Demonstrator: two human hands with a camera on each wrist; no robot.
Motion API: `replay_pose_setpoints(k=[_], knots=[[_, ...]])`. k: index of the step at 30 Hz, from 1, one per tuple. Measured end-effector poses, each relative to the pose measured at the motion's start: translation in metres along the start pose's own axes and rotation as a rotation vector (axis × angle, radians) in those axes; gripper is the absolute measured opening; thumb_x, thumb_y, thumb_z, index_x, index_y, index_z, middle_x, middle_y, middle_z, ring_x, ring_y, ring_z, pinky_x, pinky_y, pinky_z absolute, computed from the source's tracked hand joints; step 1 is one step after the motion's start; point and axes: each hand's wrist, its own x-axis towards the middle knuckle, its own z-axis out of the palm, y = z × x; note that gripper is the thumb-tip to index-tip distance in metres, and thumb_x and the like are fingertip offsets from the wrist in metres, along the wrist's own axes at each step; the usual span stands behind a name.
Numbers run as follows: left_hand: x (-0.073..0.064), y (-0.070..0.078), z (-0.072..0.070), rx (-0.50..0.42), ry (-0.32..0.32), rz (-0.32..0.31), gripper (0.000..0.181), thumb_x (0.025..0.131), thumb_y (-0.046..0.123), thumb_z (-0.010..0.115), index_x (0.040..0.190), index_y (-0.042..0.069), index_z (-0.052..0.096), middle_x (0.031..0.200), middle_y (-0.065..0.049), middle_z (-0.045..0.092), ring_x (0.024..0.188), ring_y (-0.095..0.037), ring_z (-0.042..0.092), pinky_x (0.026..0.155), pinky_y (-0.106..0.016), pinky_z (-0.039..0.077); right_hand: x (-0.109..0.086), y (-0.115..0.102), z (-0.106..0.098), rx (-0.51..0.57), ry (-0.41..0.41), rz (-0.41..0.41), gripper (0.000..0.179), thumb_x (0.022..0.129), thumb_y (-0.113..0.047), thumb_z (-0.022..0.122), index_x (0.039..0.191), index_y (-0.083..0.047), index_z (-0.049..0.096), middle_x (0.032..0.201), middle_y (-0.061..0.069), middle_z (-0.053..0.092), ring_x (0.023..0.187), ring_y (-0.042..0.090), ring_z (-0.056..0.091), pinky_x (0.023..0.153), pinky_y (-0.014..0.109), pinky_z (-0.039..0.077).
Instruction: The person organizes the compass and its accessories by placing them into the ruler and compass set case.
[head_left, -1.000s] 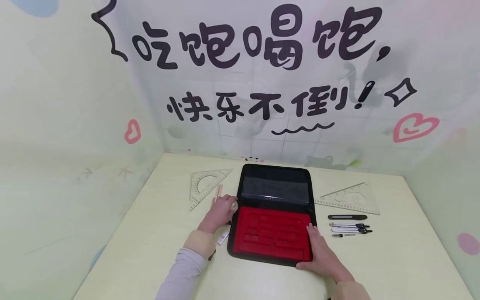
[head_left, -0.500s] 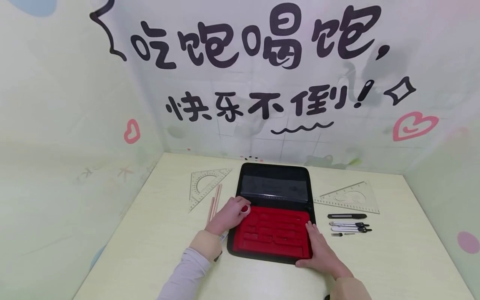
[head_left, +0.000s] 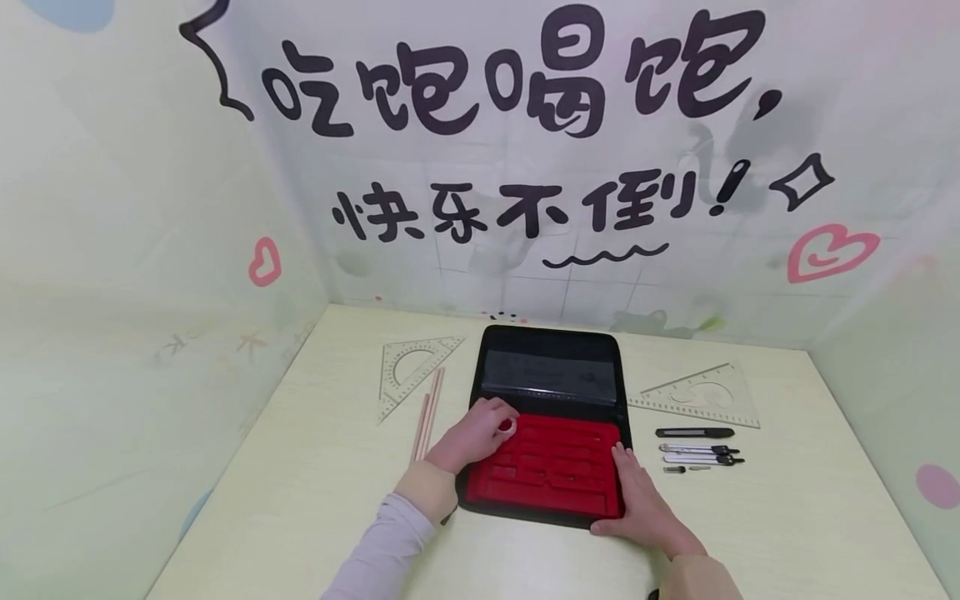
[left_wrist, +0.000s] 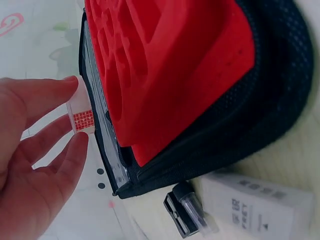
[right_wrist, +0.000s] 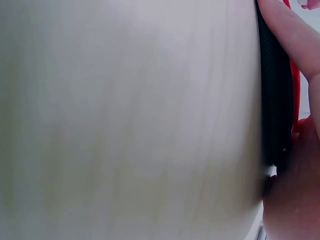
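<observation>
An unzipped black case (head_left: 543,518) lies spread on the table, its red moulded tray (head_left: 555,467) toward me and its dark clear-faced lid (head_left: 551,375) at the back. My left hand (head_left: 472,437) pinches a small whitish, ring-like roll (head_left: 507,427) above the tray's upper left part. The left wrist view shows a red grid printed on this roll (left_wrist: 83,119), between thumb and fingertips. My right hand (head_left: 648,508) rests against the case's lower right corner, fingers along the side and thumb at the front edge.
Clear set squares (head_left: 693,398) lie on both sides of the case. To the right are a black cutter knife (head_left: 694,432), compasses (head_left: 701,459) and small parts. Pencils (head_left: 424,417) lie left. A pencil sharpener (left_wrist: 180,215), small tube (left_wrist: 196,207) and white box (left_wrist: 257,210) sit beside the case.
My left hand has carried the small roll rightward from beside the case's left edge to over the red tray. My right hand stays at the case's corner.
</observation>
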Motion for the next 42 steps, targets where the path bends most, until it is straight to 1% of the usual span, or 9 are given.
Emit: replay_pose_setpoints(k=[4,7,8,9,14,15,19,30,42], knots=[[0.0,0.001,0.001,-0.004,-0.005,0.003,0.019,0.087,0.012,0.058,0.104,0.005,0.064,0.105,-0.009,0.059,0.093,-0.023,0.05,0.085,-0.03,0.045,0.0,0.0,0.0,0.001,0.004,0.006,0.123,0.056,-0.047,0.081,0.142,0.003,0.01,0.148,0.022,0.013,0.135,0.04,0.006,0.106,0.057,0.013],[-0.001,0.001,0.002,-0.013,-0.001,0.024,0.017,0.086,0.009,0.058,0.102,0.005,0.064,0.103,-0.01,0.059,0.091,-0.024,0.05,0.083,-0.03,0.045,-0.001,0.0,0.001,-0.002,0.007,0.005,0.123,0.056,-0.047,0.081,0.142,0.003,0.01,0.148,0.022,0.012,0.135,0.04,0.005,0.106,0.056,0.013],[0.0,-0.004,0.008,-0.01,0.014,0.045,0.017,0.087,0.012,0.057,0.101,0.006,0.064,0.102,-0.009,0.059,0.089,-0.023,0.05,0.081,-0.029,0.045,0.0,0.0,0.001,-0.004,0.011,0.002,0.122,0.056,-0.047,0.081,0.142,0.004,0.01,0.148,0.023,0.012,0.135,0.04,0.006,0.106,0.056,0.013],[0.0,-0.003,0.008,-0.01,0.015,0.048,0.016,0.087,0.011,0.057,0.101,0.006,0.064,0.101,-0.009,0.059,0.089,-0.023,0.05,0.08,-0.029,0.045,0.0,0.0,0.001,-0.005,0.012,-0.003,0.122,0.056,-0.046,0.081,0.142,0.004,0.011,0.148,0.023,0.012,0.135,0.04,0.006,0.106,0.056,0.012],[0.0,-0.002,0.009,-0.013,-0.005,0.012,0.016,0.086,0.012,0.058,0.1,0.008,0.065,0.1,-0.008,0.059,0.088,-0.021,0.05,0.08,-0.027,0.045,0.001,0.001,0.001,-0.016,0.003,-0.009,0.122,0.057,-0.047,0.081,0.142,0.005,0.01,0.148,0.023,0.01,0.135,0.04,0.005,0.107,0.056,0.011],[-0.001,0.003,0.004,-0.017,-0.024,-0.015,0.016,0.085,0.009,0.06,0.1,0.006,0.065,0.101,-0.008,0.059,0.088,-0.021,0.05,0.081,-0.028,0.045,0.001,0.001,0.001,-0.018,0.001,-0.009,0.122,0.057,-0.047,0.081,0.142,0.005,0.009,0.148,0.023,0.01,0.135,0.04,0.004,0.107,0.056,0.011],[-0.001,0.004,0.006,0.011,-0.044,-0.042,0.016,0.086,0.012,0.06,0.101,0.008,0.065,0.103,-0.007,0.06,0.09,-0.02,0.05,0.082,-0.027,0.045,0.001,0.001,0.001,-0.023,-0.002,-0.007,0.122,0.057,-0.048,0.08,0.142,0.004,0.009,0.148,0.023,0.009,0.135,0.04,0.004,0.107,0.056,0.01],[0.0,0.003,0.011,0.028,-0.042,-0.027,0.017,0.086,0.014,0.061,0.101,0.01,0.066,0.103,-0.007,0.06,0.09,-0.02,0.052,0.081,-0.026,0.045,0.001,0.003,0.004,-0.026,0.022,-0.013,0.122,0.056,-0.047,0.081,0.141,0.004,0.011,0.148,0.023,0.013,0.135,0.039,0.006,0.106,0.055,0.012],[0.001,0.001,0.02,0.056,-0.049,-0.05,0.019,0.087,0.017,0.06,0.104,0.011,0.065,0.104,-0.006,0.06,0.092,-0.02,0.051,0.083,-0.026,0.044,0.001,0.004,0.005,-0.033,0.015,-0.007,0.122,0.056,-0.047,0.081,0.142,0.004,0.01,0.148,0.024,0.011,0.135,0.04,0.006,0.106,0.056,0.011]])
